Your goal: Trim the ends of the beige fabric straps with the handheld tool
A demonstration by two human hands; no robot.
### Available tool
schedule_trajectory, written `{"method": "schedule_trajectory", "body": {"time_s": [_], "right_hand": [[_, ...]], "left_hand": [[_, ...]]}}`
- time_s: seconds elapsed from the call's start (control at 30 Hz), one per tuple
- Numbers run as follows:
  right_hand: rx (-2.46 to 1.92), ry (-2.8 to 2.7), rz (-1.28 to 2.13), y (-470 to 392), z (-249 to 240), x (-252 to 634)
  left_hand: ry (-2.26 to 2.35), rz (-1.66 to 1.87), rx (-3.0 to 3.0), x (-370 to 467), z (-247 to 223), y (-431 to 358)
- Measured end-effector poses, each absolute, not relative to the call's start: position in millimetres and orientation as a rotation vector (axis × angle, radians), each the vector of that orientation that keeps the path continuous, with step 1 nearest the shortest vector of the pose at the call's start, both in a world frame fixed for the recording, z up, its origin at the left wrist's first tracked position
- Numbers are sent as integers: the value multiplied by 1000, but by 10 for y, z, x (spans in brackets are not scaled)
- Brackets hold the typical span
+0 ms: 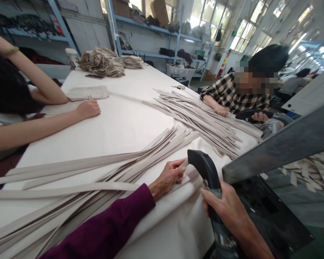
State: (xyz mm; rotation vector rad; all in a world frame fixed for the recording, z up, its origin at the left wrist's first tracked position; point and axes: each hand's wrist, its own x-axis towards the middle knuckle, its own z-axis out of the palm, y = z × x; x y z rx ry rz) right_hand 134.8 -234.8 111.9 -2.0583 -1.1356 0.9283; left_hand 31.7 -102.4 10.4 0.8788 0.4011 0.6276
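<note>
My left hand (169, 178), in a purple sleeve, pinches the end of a beige fabric strip (185, 163) at the table's near right. Wrapped round a black curved handheld tool (205, 163) is my right hand (226, 203). The tool's curved head touches or nearly touches the strip beside my left fingertips; its far side is hidden. Long beige strips (124, 169) lie in a loose bundle to the left, running under or behind my left forearm.
Another strip pile (197, 118) lies between me and a person in a checked shirt (226, 90). A person's forearm (48, 124) rests at left. A metal beam (280, 140) slants at right. Scissors (180, 87) and a fabric heap (104, 61) lie farther back.
</note>
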Motion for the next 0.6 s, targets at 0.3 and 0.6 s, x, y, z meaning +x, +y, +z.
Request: {"method": "schedule_trajectory", "body": {"time_s": [0.3, 0.6], "right_hand": [[-2029, -1147, 855, -2156, 1146, 1399], [-2105, -1104, 962, -2565, 1128, 1553]], "left_hand": [[378, 575, 880, 280, 176, -1034], [409, 606, 840, 308, 161, -989]]}}
